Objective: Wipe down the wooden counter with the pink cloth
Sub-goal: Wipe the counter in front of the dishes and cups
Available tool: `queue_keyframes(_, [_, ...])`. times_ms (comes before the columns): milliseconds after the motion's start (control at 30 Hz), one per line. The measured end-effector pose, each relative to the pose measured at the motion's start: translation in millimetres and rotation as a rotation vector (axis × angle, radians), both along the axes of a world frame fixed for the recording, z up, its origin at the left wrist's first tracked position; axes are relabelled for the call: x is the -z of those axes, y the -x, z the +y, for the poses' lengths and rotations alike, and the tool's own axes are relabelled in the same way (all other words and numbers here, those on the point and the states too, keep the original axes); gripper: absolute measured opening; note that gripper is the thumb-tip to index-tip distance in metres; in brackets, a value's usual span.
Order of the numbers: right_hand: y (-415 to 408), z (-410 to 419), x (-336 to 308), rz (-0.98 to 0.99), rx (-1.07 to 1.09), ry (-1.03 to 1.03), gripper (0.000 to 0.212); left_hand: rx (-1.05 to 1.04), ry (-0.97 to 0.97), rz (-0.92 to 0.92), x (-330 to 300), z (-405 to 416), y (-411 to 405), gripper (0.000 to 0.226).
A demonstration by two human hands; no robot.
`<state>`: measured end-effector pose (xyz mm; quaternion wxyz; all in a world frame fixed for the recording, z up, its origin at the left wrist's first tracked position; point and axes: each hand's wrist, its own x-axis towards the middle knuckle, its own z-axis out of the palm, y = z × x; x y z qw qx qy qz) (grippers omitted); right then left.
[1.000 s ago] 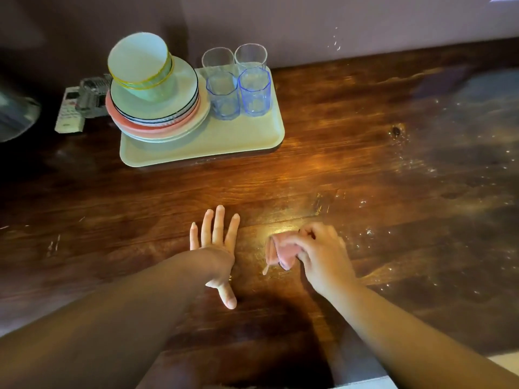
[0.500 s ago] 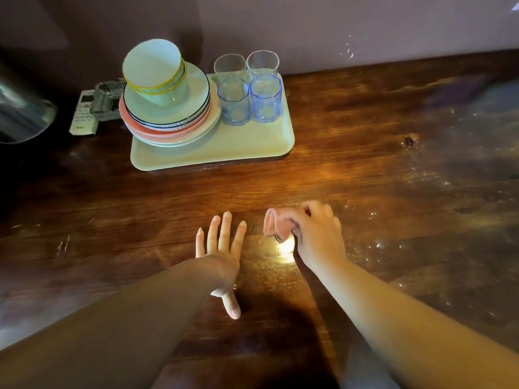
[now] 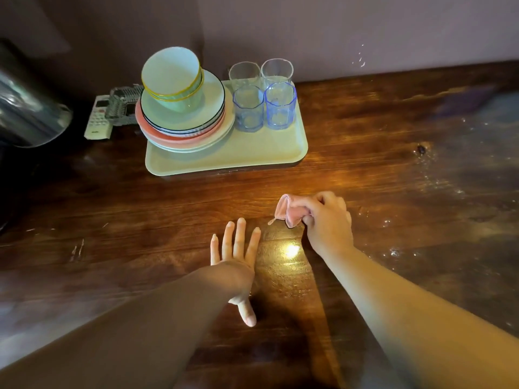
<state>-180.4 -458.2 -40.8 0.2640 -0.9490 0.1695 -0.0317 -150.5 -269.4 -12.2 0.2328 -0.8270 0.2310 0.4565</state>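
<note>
One pink cloth (image 3: 292,213) is clenched in the right hand (image 3: 327,220) – left hand (image 3: 236,254) is laid flat, fingers released, on the counter (image 3: 393,164). Tray (image 3: 280,153) could be bumped by a long stroke – glasses (image 3: 264,108) toppled.

tray (image 3: 280,147): on the counter (image 3: 379,153), at the back by the wall
plates (image 3: 185,127): stacked on the left part of the tray
bowls (image 3: 174,80): on top of the plates
glasses (image 3: 264,105): four, on the tray, right of the plates
remote (image 3: 97,122): left of the tray
left hand (image 3: 236,254): flat on the counter, in front of the tray
right hand (image 3: 328,220): just right of the left hand
cloth (image 3: 289,211): in the right hand, on the counter
</note>
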Motion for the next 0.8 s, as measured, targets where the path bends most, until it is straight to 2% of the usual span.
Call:
queue_keyframes(67, [17, 5, -4, 0.014, 0.009, -0.009, 0.039, 0.005, 0.023, -0.001, -3, 1, 2, 0.167])
queue_keyframes(133, [51, 11, -3, -0.061, -0.033, 0.019, 0.035, -0.003, 0.098, -0.036, -4, 1, 2, 0.161])
queue_keyframes(200, [65, 11, -5, -0.115, -0.062, 0.041, 0.031, -0.063, 0.221, -0.18, -6, -3, -9, 0.155])
queue_keyframes(267, [38, 1, -4, -0.106, -0.02, 0.035, 0.033, -0.107, 0.236, -0.285, -10, -12, -32, 0.16])
queue_keyframes(433, [-46, -16, -8, 0.055, 0.04, -0.002, 0.039, -0.11, 0.059, -0.193, 0, -37, -70, 0.167])
queue_keyframes(567, [-8, 5, -2, -0.029, 0.122, -0.003, 0.032, -0.145, 0.082, -0.151, 8, -30, -69, 0.167])
queue_keyframes(633, [14, 12, 0, -0.066, 0.095, 0.028, 0.032, -0.132, 0.113, -0.111, 9, -27, -73, 0.17])
queue_keyframes(733, [-19, -6, 4, -0.08, 0.096, 0.057, 0.037, -0.13, 0.102, -0.057, 6, -28, -75, 0.173])
queue_keyframes(800, [-58, -16, 1, -0.02, 0.13, 0.039, 0.041, -0.131, 0.091, -0.06, 7, -30, -75, 0.173])
